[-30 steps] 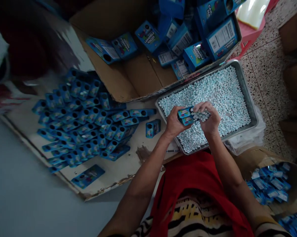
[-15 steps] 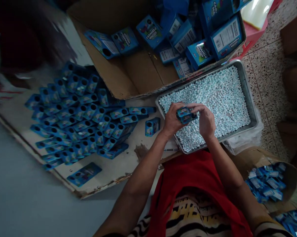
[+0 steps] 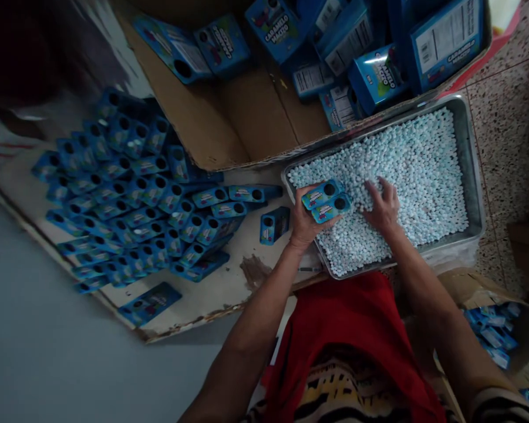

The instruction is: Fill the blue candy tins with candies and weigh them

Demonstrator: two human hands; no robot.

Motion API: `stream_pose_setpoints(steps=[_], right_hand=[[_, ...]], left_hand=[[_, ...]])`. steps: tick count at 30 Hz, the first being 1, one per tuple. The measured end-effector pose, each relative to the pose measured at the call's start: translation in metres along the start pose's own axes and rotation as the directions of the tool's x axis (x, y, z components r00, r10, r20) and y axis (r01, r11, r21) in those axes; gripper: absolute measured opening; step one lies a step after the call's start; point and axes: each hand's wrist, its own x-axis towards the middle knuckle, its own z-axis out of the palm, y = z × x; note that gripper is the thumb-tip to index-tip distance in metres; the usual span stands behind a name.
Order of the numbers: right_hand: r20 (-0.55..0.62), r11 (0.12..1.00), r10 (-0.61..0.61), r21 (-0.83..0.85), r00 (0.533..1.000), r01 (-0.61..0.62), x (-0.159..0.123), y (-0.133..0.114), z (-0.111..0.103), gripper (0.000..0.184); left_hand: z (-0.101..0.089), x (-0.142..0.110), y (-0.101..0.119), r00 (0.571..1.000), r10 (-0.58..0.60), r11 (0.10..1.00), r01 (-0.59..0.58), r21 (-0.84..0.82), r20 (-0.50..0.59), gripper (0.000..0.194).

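Two small blue boxes point(image 3: 326, 201) sit side by side in the left hand point(image 3: 306, 216), whose grip is closed around both; fingers wrap one side, the thumb the other, and the labelled ends, each with one dark round mark, face up. They are above the left part of one metal tray point(image 3: 469, 176), which holds pale blue and white pellets point(image 3: 427, 182), far too many to count. The right hand point(image 3: 384, 207) is just beside the boxes, not touching them, its fingers apart and dipped into the pellets; its tips are half buried, so I cannot tell whether that grip has closed on any.

On the counter point(image 3: 242, 294), one lone box point(image 3: 273, 225) stands near the left hand, dozens more make a packed cluster point(image 3: 132, 200) farther left, and one wider blue pack point(image 3: 150, 304) lies flat by the edge. One large cardboard carton point(image 3: 238, 129) behind the tray holds at least eight bigger blue packs point(image 3: 381, 76).
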Motion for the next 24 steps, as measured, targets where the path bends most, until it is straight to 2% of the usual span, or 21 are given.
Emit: stream_pose_setpoints(steps=[2, 3, 4, 5, 6, 7, 8, 9, 10, 11, 12, 14, 17, 21, 24], right_hand=[[-0.106, 0.973, 0.157, 0.188, 0.982, -0.135, 0.026, 0.002, -0.004, 0.056], [-0.145, 0.918, 0.267, 0.339, 0.953, -0.205, 0.036, -0.001, -0.008, 0.049], [-0.143, 0.813, 0.388, 0.518, 0.911, -0.265, 0.043, -0.006, -0.015, 0.043], [-0.085, 0.648, 0.496, 0.699, 0.864, -0.303, 0.047, -0.013, -0.022, 0.04], [0.018, 0.433, 0.563, 0.845, 0.826, -0.313, 0.048, -0.023, -0.032, 0.038], [0.133, 0.202, 0.577, 0.933, 0.806, -0.299, 0.047, -0.035, -0.041, 0.036], [0.224, 0.0, 0.544, 0.964, 0.809, -0.266, 0.044, -0.047, -0.051, 0.035], [0.265, -0.144, 0.491, 0.964, 0.83, -0.223, 0.04, -0.061, -0.06, 0.033], [0.259, -0.221, 0.44, 0.959, 0.86, -0.176, 0.035, -0.074, -0.068, 0.031], [0.215, -0.237, 0.407, 0.964, 0.888, -0.125, 0.031, -0.086, -0.075, 0.03], [0.152, -0.204, 0.388, 0.976, 0.909, -0.077, 0.029, -0.097, -0.08, 0.031], [0.017, -0.064, 0.374, 0.998, 0.927, 0.007, 0.027, -0.113, -0.085, 0.036], [-0.127, 0.131, 0.366, 0.988, 0.922, 0.084, 0.031, -0.123, -0.083, 0.04], [-0.154, 0.369, 0.284, 0.929, 0.946, 0.041, 0.028, -0.127, -0.079, 0.046], [-0.068, 0.543, 0.071, 0.839, 0.995, 0.019, 0.01, -0.127, -0.085, 0.059]], left_hand=[[0.004, 0.002, 0.005, 0.995, 0.064, 0.998, -0.064, 0.006, 0.074, 0.088], [0.005, 0.003, 0.008, 0.99, 0.093, 0.995, -0.095, 0.016, 0.105, 0.084], [0.007, 0.005, 0.012, 0.986, 0.112, 0.993, -0.117, 0.036, 0.121, 0.08], [0.008, 0.007, 0.016, 0.985, 0.122, 0.989, -0.131, 0.068, 0.121, 0.077], [0.009, 0.009, 0.021, 0.985, 0.125, 0.984, -0.138, 0.113, 0.116, 0.075], [0.009, 0.012, 0.026, 0.985, 0.124, 0.976, -0.143, 0.164, 0.12, 0.074], [0.009, 0.014, 0.031, 0.983, 0.125, 0.965, -0.153, 0.215, 0.138, 0.074], [0.01, 0.016, 0.036, 0.978, 0.125, 0.951, -0.166, 0.259, 0.167, 0.074], [0.01, 0.018, 0.041, 0.973, 0.123, 0.939, -0.178, 0.294, 0.195, 0.075], [0.011, 0.02, 0.047, 0.97, 0.116, 0.93, -0.182, 0.321, 0.213, 0.076], [0.012, 0.022, 0.052, 0.97, 0.106, 0.924, -0.177, 0.34, 0.217, 0.077], [0.015, 0.025, 0.061, 0.977, 0.083, 0.918, -0.152, 0.366, 0.197, 0.076], [0.017, 0.029, 0.069, 0.979, 0.053, 0.917, -0.126, 0.379, 0.198, 0.073], [0.01, 0.03, 0.066, 0.961, 0.053, 0.937, -0.143, 0.32, 0.273, 0.074], [0.006, 0.029, 0.052, 0.978, 0.06, 0.963, -0.11, 0.248, 0.202, 0.075]])
